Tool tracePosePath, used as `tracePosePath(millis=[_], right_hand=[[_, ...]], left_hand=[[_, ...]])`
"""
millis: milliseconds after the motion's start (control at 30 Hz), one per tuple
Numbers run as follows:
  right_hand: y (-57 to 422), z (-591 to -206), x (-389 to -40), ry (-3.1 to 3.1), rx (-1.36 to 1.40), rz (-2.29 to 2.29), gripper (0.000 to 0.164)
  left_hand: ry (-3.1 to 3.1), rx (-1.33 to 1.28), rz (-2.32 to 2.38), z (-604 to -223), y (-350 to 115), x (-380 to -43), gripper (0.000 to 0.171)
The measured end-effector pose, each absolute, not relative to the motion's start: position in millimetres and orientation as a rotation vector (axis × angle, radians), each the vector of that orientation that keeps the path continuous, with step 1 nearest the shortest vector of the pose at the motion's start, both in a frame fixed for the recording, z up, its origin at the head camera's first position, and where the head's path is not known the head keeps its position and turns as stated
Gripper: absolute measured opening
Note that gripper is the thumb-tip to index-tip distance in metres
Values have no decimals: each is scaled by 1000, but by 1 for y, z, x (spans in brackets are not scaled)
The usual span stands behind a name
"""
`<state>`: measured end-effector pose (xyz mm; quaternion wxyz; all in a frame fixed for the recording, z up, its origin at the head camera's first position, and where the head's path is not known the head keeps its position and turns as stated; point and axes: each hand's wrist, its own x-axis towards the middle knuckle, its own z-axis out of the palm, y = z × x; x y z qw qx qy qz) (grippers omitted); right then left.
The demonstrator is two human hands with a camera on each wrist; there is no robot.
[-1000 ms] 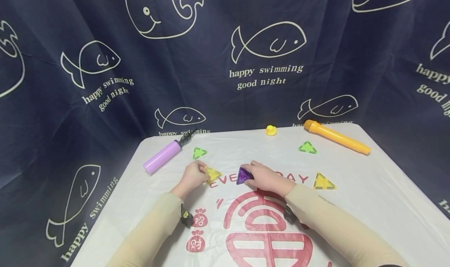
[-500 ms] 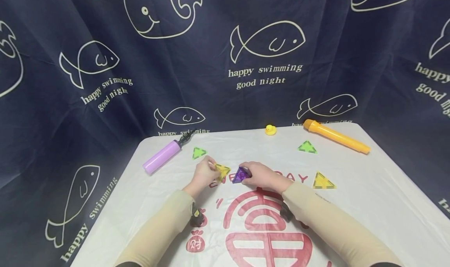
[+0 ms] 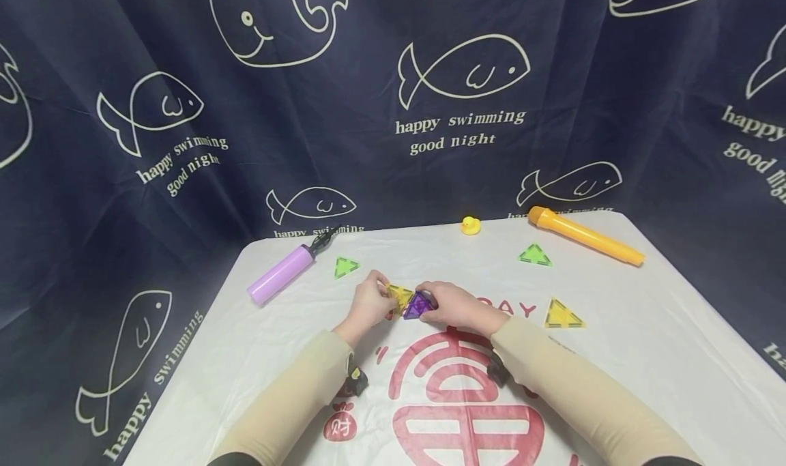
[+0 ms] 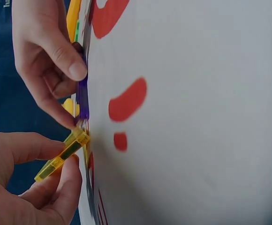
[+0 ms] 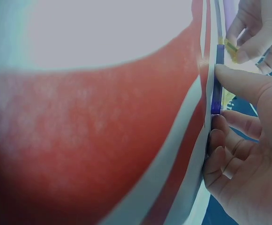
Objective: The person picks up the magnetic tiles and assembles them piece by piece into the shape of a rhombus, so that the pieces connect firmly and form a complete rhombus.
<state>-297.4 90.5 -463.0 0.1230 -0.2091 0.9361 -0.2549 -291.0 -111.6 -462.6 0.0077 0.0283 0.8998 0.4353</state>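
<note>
My left hand [image 3: 370, 303] pinches a translucent yellow triangular magnetic tile [image 3: 400, 296] between thumb and fingers. In the left wrist view that yellow tile [image 4: 63, 154] is tilted, one end raised off the table. My right hand [image 3: 456, 307] holds a purple triangular magnetic tile [image 3: 417, 306], thumb at its near edge and fingers at its far side. Seen from the right wrist, the purple tile [image 5: 217, 79] lies low along the tabletop. The two tiles meet or nearly meet at their corners; whether they touch I cannot tell.
A green triangle tile [image 3: 346, 267] lies behind my left hand, beside a purple hand pump [image 3: 282, 273]. To the right are another green tile [image 3: 535, 254] and a second yellow tile [image 3: 563, 314]. A rubber duck [image 3: 470, 226] and an orange microphone-shaped stick [image 3: 586, 236] sit at the back.
My left hand has carried the yellow tile rightward, up to the purple one. My right hand and the purple tile have shifted slightly left.
</note>
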Motion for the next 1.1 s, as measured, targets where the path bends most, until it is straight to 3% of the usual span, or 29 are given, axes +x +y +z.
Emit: tracePosePath(millis=[700,1100], right_hand=[[91,-462,-298,2729,-641,-767,64],[103,-458,-306,2575,-779,-839,70]], left_hand=[[2818,221,1299,-471,-101,-292,27],[2791,246,1270,-470,-101,-291,29]])
